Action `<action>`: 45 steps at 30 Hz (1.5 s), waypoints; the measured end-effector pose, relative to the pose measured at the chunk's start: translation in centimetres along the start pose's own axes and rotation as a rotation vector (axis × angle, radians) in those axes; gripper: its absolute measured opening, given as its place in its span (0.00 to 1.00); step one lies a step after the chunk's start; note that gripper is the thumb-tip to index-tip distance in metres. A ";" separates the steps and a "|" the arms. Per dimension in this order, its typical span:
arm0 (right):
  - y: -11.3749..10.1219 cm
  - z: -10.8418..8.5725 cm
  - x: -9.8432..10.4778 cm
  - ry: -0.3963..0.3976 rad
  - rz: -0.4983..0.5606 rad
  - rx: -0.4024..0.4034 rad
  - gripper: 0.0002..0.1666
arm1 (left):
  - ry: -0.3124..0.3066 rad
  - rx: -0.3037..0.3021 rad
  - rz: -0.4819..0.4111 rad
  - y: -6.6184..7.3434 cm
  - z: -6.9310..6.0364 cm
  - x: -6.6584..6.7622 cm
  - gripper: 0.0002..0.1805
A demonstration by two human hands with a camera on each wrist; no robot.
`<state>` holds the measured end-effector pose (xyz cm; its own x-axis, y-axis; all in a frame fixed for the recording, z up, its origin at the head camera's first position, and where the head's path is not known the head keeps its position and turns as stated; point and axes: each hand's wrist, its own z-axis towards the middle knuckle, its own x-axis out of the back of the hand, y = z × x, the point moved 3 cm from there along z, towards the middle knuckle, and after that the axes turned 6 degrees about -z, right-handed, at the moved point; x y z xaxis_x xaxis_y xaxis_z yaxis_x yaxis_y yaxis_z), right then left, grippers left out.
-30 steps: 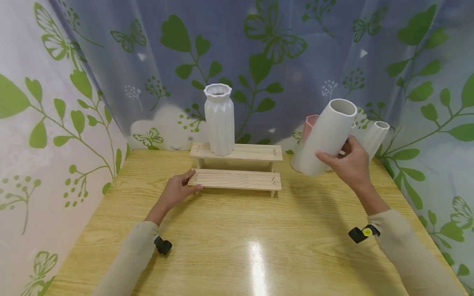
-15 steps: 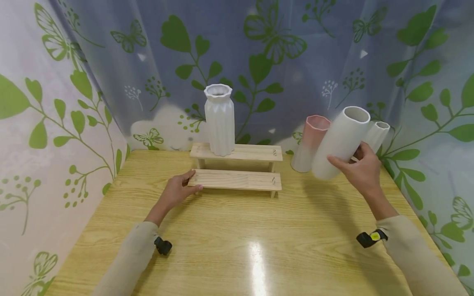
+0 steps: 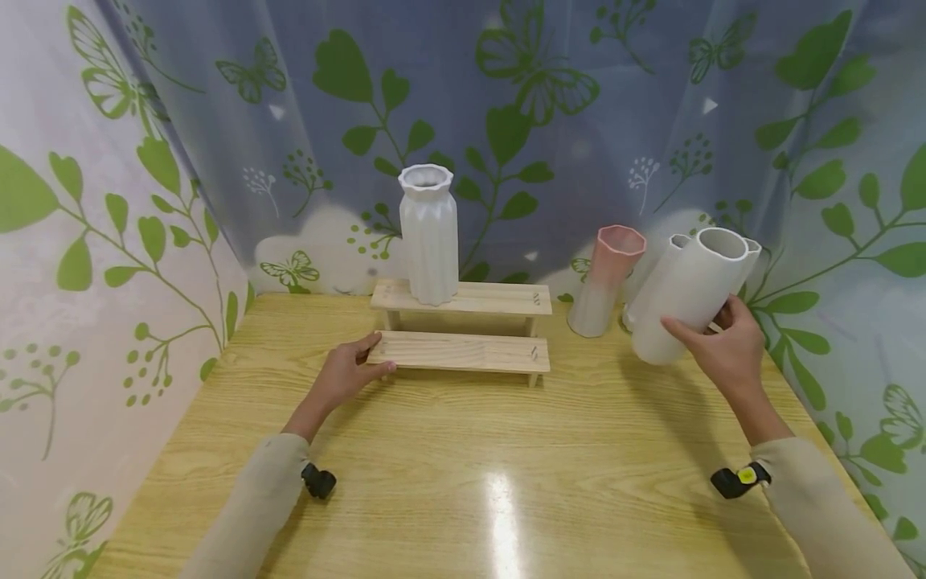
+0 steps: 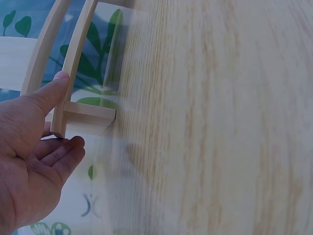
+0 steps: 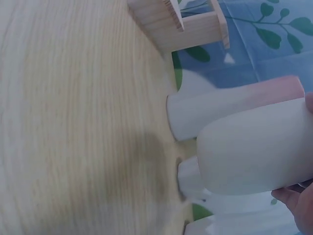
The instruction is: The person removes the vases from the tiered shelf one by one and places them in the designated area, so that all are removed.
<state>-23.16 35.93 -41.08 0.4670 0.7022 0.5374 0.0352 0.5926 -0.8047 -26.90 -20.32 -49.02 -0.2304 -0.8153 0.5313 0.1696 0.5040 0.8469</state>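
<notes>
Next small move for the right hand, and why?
Probably straighten the held white vase and lower it gently onto the table: the right hand has it tilted, its base looks raised in the right-wrist view, and other white vases sit just behind it, so they could get knocked.

The head view is bright, a white glare [image 3: 503, 519] streaking the table [image 3: 427, 458], a soft shadow [image 3: 680, 438] falling left of the right sleeve [image 3: 821, 498]. Both wrist views are dimmer, bluish, hazy and soft; lens distortion bows the shelf [image 4: 79, 41] in the left.
</notes>
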 end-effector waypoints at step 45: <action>6.2 0.7 1.3 0.082 -0.062 -0.168 0.50 | 0.010 0.007 0.029 0.1 -0.1 0.0 0.42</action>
<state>-22.96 40.82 -45.15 0.5293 0.6279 0.5706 0.2098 0.5548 -0.8051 -26.75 -20.27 -48.95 -0.2159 -0.8029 0.5556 0.1694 0.5296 0.8311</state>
